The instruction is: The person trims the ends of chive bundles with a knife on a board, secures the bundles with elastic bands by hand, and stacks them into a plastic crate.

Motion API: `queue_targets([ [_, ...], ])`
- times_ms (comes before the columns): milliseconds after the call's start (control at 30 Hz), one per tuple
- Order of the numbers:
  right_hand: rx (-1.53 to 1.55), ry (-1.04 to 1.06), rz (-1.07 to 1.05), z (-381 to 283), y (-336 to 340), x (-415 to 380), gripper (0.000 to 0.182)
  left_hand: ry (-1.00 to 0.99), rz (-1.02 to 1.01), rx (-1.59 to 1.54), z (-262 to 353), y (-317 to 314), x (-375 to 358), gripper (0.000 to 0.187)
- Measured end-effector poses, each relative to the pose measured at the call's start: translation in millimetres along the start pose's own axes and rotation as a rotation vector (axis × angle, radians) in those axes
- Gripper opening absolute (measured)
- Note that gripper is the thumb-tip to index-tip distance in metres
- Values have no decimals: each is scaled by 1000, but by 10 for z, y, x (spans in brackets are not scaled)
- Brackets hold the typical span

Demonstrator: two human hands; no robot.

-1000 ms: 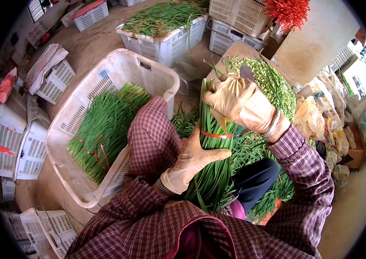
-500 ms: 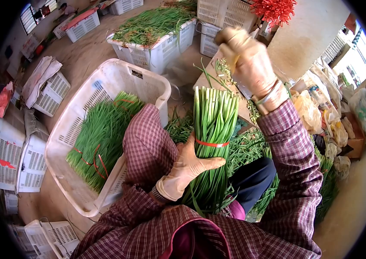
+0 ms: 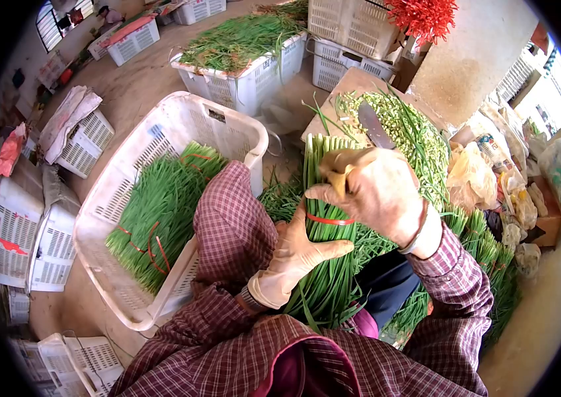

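A bundle of green chives point(image 3: 323, 274) stands upright against my lap, its pale cut ends up and a red band around its upper part. My gloved left hand point(image 3: 287, 261) wraps around the bundle from the left at the band, thumb across the front. My gloved right hand point(image 3: 376, 188) is in front of the stems just above the band. Its fingers are curled closed, and what they pinch, if anything, is hidden. Behind it a knife point(image 3: 374, 126) with a dark blade lies on a board point(image 3: 353, 83) among chopped stem ends point(image 3: 419, 126).
At my left, a white plastic crate point(image 3: 88, 248) holds banded chive bundles point(image 3: 158, 218). Another crate point(image 3: 240, 92) heaped with chives stands ahead. More chives point(image 3: 479, 238) and plastic bags point(image 3: 472, 175) lie to the right. Red ties point(image 3: 422, 16) hang at the top.
My right hand has come down from above the board to the stems near the red band. The knife and chopped ends now show. My left hand keeps its hold on the bundle.
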State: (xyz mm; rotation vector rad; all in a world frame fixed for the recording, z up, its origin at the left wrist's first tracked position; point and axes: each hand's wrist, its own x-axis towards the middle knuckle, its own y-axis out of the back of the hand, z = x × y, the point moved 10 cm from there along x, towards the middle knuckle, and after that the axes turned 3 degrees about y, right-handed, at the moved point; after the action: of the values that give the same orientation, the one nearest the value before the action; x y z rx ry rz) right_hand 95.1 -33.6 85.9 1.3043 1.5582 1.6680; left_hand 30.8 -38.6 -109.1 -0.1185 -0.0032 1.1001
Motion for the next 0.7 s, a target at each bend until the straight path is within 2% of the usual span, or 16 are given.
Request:
queue_targets([
  [33, -70, 37, -29, 3, -200, 8, 24, -68, 50, 66, 64, 39, -9, 103],
  [100, 3, 131, 96, -82, -184, 28, 18, -78, 26, 19, 108, 47, -3, 101],
  [167, 101, 176, 363, -30, 229, 57, 16, 43, -47, -208, 16, 4, 8, 92],
  [200, 154, 189, 438, 66, 472, 88, 9, 85, -66, -301, 106, -21, -27, 84],
  [233, 328, 127, 587, 264, 731, 60, 7, 87, -70, -299, 73, -12, -27, 84],
  [267, 281, 6, 690, 468, 1031, -11, 9, 104, -64, -291, 10, 9, -11, 82],
  [300, 21, 16, 768, 578, 1333, -100, 15, 118, -57, -285, -25, 27, 2, 80],
  [367, -214, 2, 992, 892, 1924, -423, 17, 144, -56, -370, 31, 55, -12, 80],
  [433, -238, -275, 1029, 1327, 2213, -768, 18, 173, -66, -415, 5, 123, 8, 79],
  [500, -98, -389, 651, 1775, 1961, -809, 19, 175, -38, -423, -19, 193, 30, 80],
  [533, -245, -448, 451, 1531, 1693, -746, 22, 169, -35, -424, -13, 211, 32, 80],
  [567, -263, -341, 261, 1349, 1337, -644, 23, 165, -35, -425, -12, 216, 32, 79],
  [600, -330, -319, 226, 999, 1134, -580, 21, 72, -18, -350, 69, 225, 29, 72],
  [633, 35, -231, 314, 967, 872, -560, 18, 73, -22, -347, 89, 203, 27, 72],
  [667, 39, -26, 269, 708, 699, -462, 18, 93, -45, -375, 107, 158, 10, 73],
  [700, 414, -320, 236, 756, 458, -445, 18, 114, -68, -401, 118, 120, -9, 73],
])
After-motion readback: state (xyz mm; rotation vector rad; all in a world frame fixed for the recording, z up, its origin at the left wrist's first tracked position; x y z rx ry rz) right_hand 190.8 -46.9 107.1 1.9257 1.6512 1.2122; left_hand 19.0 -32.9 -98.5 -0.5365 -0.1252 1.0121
